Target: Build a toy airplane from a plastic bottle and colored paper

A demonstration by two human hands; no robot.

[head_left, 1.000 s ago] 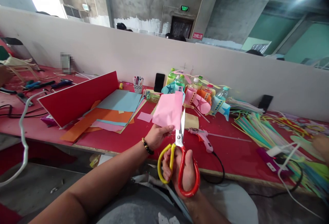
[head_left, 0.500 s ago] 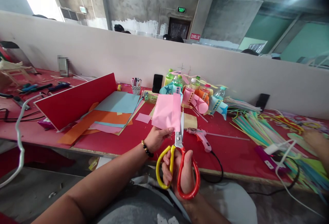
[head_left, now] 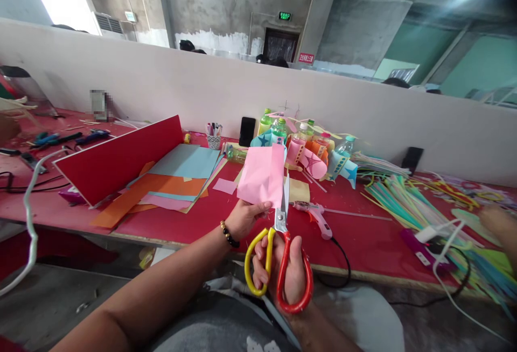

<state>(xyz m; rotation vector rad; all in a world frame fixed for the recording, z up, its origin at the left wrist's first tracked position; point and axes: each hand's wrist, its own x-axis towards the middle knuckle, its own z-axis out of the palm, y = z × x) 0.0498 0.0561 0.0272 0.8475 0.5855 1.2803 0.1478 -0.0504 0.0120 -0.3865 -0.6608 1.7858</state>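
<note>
My left hand (head_left: 247, 216) pinches the lower edge of a pink paper sheet (head_left: 262, 176) held up above the table's front edge. My right hand (head_left: 283, 271) grips scissors (head_left: 278, 250) with one yellow and one red handle loop. The blades point up along the right edge of the pink sheet, nearly closed on it. A black bead bracelet (head_left: 228, 234) is on my left wrist.
The red table (head_left: 363, 244) carries a stack of coloured paper (head_left: 173, 180), a red board (head_left: 121, 158), a pink glue gun (head_left: 317, 215) with a black cord, decorated bottles (head_left: 307, 147), a pen cup (head_left: 214, 135), a phone (head_left: 247, 130) and several coloured straws (head_left: 407, 201). Another person's hand (head_left: 498, 223) is at the right.
The view shifted slightly. The scissors and pink sheet stay almost where they were, the blades a little further along the paper edge.
</note>
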